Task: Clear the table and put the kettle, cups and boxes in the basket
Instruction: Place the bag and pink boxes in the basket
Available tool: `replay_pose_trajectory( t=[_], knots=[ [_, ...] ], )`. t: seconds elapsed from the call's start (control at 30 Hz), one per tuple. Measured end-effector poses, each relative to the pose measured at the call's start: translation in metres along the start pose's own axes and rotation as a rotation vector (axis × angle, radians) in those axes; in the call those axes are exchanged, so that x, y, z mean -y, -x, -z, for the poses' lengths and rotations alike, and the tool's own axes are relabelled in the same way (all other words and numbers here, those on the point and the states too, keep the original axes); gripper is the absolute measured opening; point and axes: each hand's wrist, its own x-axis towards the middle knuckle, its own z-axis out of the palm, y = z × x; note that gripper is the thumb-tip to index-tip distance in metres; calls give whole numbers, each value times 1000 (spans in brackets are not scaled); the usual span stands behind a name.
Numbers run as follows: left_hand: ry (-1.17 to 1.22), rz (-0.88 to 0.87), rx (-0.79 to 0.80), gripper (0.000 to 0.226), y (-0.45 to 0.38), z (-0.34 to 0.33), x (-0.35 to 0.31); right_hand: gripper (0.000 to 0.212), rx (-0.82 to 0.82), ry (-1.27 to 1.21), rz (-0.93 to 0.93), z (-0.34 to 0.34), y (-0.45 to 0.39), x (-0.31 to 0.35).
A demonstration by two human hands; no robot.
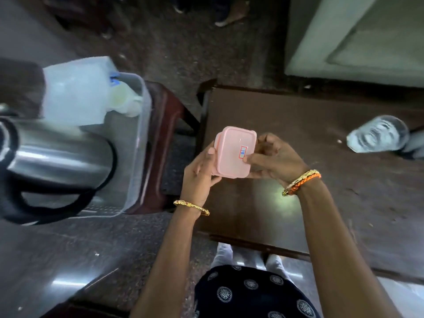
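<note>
A small pink lidded box with a label on its lid is held above the left edge of the dark wooden table. My left hand grips its left side and my right hand pinches its right side. To the left, a clear plastic basket holds a steel kettle with a black handle, a translucent white box and a pale cup. A clear glass cup stands on the table at the right.
The basket rests on a dark red stool beside the table. A pale green wall or cabinet rises behind the table. Other people's feet show at the top on the speckled floor.
</note>
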Motion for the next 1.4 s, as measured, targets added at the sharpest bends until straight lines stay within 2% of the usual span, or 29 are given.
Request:
replay_pose_trajectory(
  t=[0.1, 0.2, 0.27, 0.33, 0.43, 0.53, 0.63, 0.8, 0.9, 1.03, 1.1, 1.3, 1.4],
  knots=[
    [-104, -111, -81, 24, -4, 46, -35, 43, 92, 71, 9, -60, -21, 28],
    [-218, -252, -223, 14, -11, 86, -61, 43, 186, 107, 22, -117, -43, 50],
    [-271, -307, -331, 16, -19, 113, -77, 39, 234, 149, 19, -155, -60, 64],
    [-229, -296, -414, 12, -31, 136, -90, 34, 267, 228, 8, -188, -78, 74],
    [-224, -181, -530, 17, -50, 163, -97, 28, 257, 384, -11, -223, -101, 82],
    [-288, -104, -549, 24, -61, 169, -91, 23, 184, 584, 27, -234, -117, 76],
    [-337, -30, -562, 25, -68, 170, -81, 29, 142, 834, 100, -238, -128, 66],
    [-315, 67, -565, 30, -81, 169, -74, 44, 73, 1097, 185, -248, -142, 60],
    [-292, 103, -565, 27, -87, 168, -71, 48, -51, 1247, 211, -252, -144, 57],
    [-232, 112, -561, 29, -94, 165, -67, 41, -194, 1291, 289, -252, -146, 53],
    [-167, 115, -563, 31, -95, 162, -63, 40, -209, 1273, 330, -252, -148, 51],
    [255, 76, -635, 39, -92, 150, -50, 25, -209, 1253, 467, -252, -155, 49],
    [278, 92, -675, 39, -92, 150, -49, 27, -190, 1256, 478, -249, -157, 50]
  ],
)
